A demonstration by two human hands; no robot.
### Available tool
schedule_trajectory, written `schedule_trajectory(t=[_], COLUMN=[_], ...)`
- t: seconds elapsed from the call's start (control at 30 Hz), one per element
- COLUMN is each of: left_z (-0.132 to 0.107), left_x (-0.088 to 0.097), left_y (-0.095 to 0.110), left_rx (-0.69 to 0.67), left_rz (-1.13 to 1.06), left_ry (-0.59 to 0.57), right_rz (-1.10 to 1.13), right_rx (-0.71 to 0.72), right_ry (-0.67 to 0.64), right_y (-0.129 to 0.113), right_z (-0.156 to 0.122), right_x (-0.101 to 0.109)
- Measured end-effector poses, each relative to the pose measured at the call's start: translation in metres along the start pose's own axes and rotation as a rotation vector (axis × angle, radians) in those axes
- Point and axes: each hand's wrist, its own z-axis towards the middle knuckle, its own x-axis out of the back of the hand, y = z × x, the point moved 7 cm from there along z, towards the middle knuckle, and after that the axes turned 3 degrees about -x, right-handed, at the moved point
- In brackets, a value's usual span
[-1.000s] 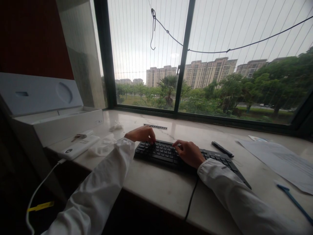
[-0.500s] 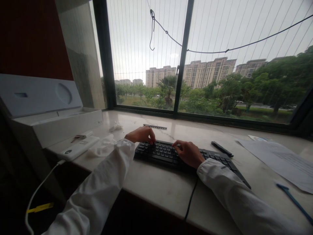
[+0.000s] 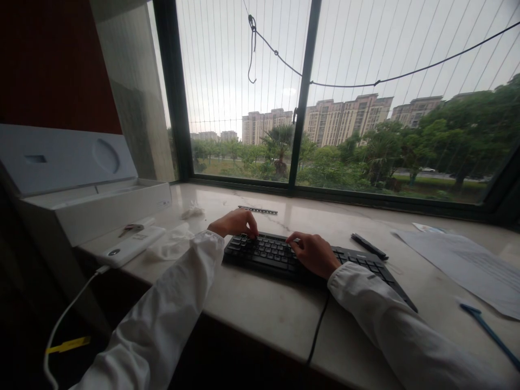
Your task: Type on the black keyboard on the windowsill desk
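Observation:
A black keyboard [image 3: 270,252] lies at a slant on the pale stone ledge. At its upper left, my left hand [image 3: 235,222] bends down over the back row of keys, its fingers curled and drawn together. My right hand [image 3: 314,252] rests over the middle-right keys, thumb and forefinger brought close together at the key tops. Something small and dark may be between those fingertips, but I cannot make it out. Whatever the left fingertips hold, if anything, is hidden. The right hand and wrist cover part of the keyboard.
Behind the keyboard lies a thin dark strip [image 3: 258,209]. Left are an open white box [image 3: 109,211], a white power bank [image 3: 132,246] with a cable, and crumpled tissue [image 3: 173,244]. To the right are a black pen-like object [image 3: 369,247], paper sheets [image 3: 459,260] and a blue tool [image 3: 489,333].

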Motion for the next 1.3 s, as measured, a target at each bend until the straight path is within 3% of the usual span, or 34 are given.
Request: schedule_trajectory(t=[0.23, 0.47, 0.83, 1.17, 1.3], left_z=[0.0, 0.004, 0.004, 0.011, 0.016], left_x=[-0.009, -0.011, -0.019, -0.03, -0.036], left_y=[-0.01, -0.014, -0.026, -0.046, -0.056], left_rx=[0.07, 0.028, 0.152, 0.218, 0.229], left_rz=[-0.097, -0.104, -0.223, -0.262, -0.287], left_ry=[-0.047, -0.041, -0.079, -0.147, -0.228], right_rz=[0.005, 0.003, 0.009, -0.005, -0.001], right_rx=[0.024, 0.006, 0.001, 0.022, 0.012], right_ry=[0.016, 0.0, -0.01, 0.021, 0.025], right_y=[0.001, 0.001, 0.0, 0.002, 0.002], right_z=[0.0, 0.0, 0.0, 0.001, 0.001], right_x=[-0.002, -0.001, -0.001, -0.002, 0.0])
